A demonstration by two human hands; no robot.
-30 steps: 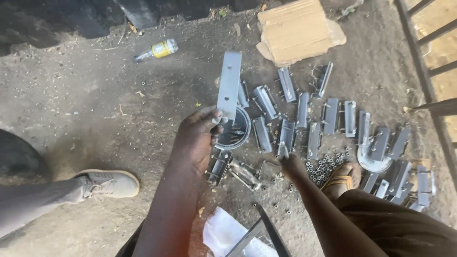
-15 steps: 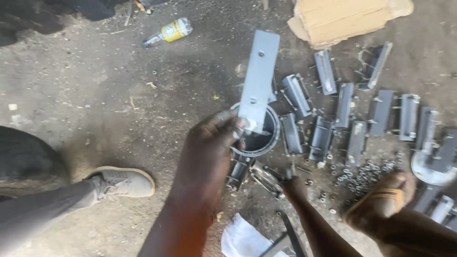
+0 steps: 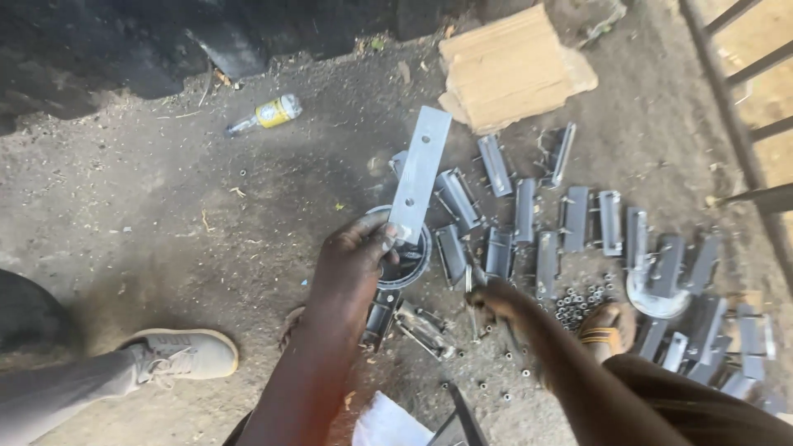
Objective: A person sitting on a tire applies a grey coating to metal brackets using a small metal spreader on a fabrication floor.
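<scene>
Nearest the camera, a white sheet [image 3: 388, 423] and a dark angled bar [image 3: 462, 417] sit at the bottom edge, both cut off. To the left, another person's pale shoe [image 3: 178, 355] rests on the dirt floor [image 3: 149, 206].

The left hand [image 3: 351, 268] is closed around the lower end of a flat metal strip [image 3: 421, 173], thumb pressed on its face, holding it tilted up over a round metal ring [image 3: 405, 248] on the floor. The strip looks stiff, smooth and moderately heavy for its size; held at one end it would tend to lever downward, so a firm pinch near the drilled holes or nearer its middle seems the steadier hold, away from what are likely sharp cut edges.

The right hand [image 3: 496, 299] reaches down among scattered small nuts [image 3: 578, 301]; its fingers are curled, but whether they grip anything cannot be told.

Farther out lie rows of grey metal brackets [image 3: 570, 219], then a plastic bottle [image 3: 268, 114] and folded cardboard [image 3: 508, 70]. The brackets at right run out of view, and dark shadow hides the top left.
</scene>
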